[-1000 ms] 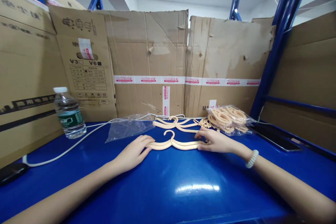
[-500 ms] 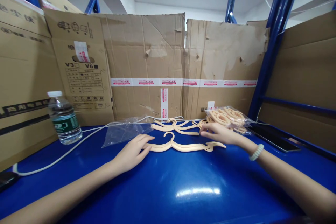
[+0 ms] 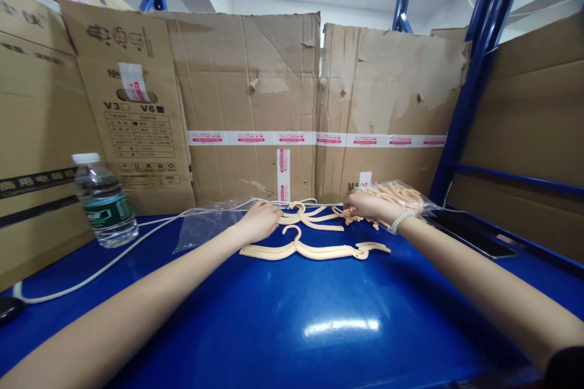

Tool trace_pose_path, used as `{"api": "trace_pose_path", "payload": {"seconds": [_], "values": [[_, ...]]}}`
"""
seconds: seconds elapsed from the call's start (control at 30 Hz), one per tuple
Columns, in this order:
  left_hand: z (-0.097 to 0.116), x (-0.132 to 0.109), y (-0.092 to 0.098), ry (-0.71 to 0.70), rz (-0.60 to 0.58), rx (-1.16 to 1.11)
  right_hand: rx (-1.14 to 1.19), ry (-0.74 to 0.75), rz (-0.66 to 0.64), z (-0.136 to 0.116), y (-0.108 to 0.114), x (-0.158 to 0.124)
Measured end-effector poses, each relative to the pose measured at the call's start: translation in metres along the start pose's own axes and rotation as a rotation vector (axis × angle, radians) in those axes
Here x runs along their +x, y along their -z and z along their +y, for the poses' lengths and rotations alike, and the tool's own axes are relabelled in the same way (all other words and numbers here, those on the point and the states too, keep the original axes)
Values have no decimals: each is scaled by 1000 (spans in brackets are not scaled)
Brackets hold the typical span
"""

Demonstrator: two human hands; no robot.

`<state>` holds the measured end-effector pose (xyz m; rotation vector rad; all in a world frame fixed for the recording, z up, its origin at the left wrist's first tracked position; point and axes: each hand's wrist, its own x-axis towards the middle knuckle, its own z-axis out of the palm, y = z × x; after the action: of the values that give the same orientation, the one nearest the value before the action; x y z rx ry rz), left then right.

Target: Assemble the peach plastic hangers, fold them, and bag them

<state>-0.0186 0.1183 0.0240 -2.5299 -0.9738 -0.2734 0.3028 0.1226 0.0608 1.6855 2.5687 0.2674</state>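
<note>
My left hand (image 3: 261,220) is closed over the left end of the rear peach-coloured clothes hangers (image 3: 314,219), its fingers bent down and pressed together. My right hand (image 3: 367,204) reaches to the back right, with its fingertips down at a small heap of peach plastic pieces (image 3: 349,216); what they pinch, if anything, is hidden. In front of both hands a folding clothes hanger (image 3: 325,253) lies flat, hook pointing away, with a short piece bent out at its right end. A clear bag of peach hanger parts (image 3: 401,196) lies just behind my right hand.
On the left stands a water bottle (image 3: 104,203) beside a white cable (image 3: 95,276). An empty clear plastic bag (image 3: 198,231) lies left of the hangers. A dark phone (image 3: 479,238) rests at right. Cardboard sheets (image 3: 246,97) wall off the back of the blue table (image 3: 255,322).
My left hand has left the front hanger and moved forward to the rear hangers' left end. My right hand has moved slightly forward, onto the heap of small pieces. The view has shifted slightly.
</note>
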Motion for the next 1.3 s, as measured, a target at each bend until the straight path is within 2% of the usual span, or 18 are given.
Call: {"api": "trace_pose_path", "payload": {"seconds": [0.1,0.2,0.4,0.5,0.6,0.73,0.8,0.9,1.0,1.17,1.3], "values": [[-1,4,-8,-7,-53,40,-13,-2,-63,5,-8,12],[-1,7,-14,1,-94,64,-3,2,-72,9,-17,18],[2,14,-10,46,-118,51,86,-18,41,12,-19,17],[5,17,-2,73,-96,18,205,-45,181,17,-13,10],[8,22,8,125,-56,-20,382,-93,385,23,-6,2],[13,31,22,181,32,-90,695,-183,679,28,-3,-7],[17,31,28,202,96,-141,886,-200,775,25,-2,-11],[26,20,35,223,191,-240,1182,-185,844,14,-1,-24],[38,-9,36,207,242,-368,1443,-150,832,-7,-3,-42],[57,-61,35,166,219,-530,1726,-132,726,-47,-19,-68],[63,-77,29,185,200,-644,1817,-147,636,-69,-32,-75]]}}
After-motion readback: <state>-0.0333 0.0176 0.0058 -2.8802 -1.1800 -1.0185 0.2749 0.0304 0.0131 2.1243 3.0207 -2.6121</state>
